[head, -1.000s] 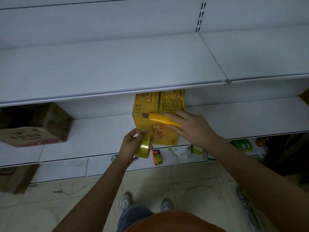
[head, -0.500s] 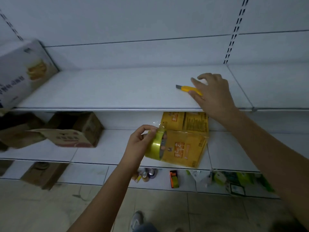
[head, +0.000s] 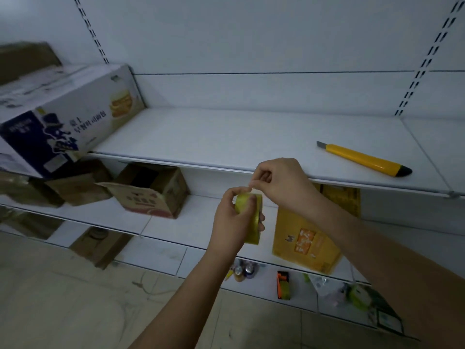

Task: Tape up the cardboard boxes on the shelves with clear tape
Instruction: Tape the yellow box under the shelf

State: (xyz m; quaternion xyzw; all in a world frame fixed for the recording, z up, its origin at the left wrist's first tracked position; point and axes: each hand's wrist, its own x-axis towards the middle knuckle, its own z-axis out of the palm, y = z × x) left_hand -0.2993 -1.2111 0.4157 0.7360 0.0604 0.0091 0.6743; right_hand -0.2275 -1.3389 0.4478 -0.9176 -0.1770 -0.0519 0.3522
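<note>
My left hand (head: 232,220) grips a roll of clear, yellowish tape (head: 251,217) in front of the middle shelf. My right hand (head: 281,185) is just above it, thumb and forefinger pinching at the top of the roll where the tape end lies. A yellow cardboard box (head: 309,238) stands on the middle shelf behind my right forearm. An open brown box (head: 153,195) with a loose flap lies to its left. A large white and blue printed box (head: 65,117) sits on the upper shelf at the left.
A yellow utility knife (head: 364,159) lies on the upper white shelf (head: 226,137) at the right. More brown boxes (head: 50,187) crowd the left of the middle shelf. Small items and an orange tape dispenser (head: 283,284) lie on the bottom shelf above a tiled floor.
My right hand left the knife on the upper shelf and came down to the tape roll. The view swung up and left, bringing the white and blue box into sight.
</note>
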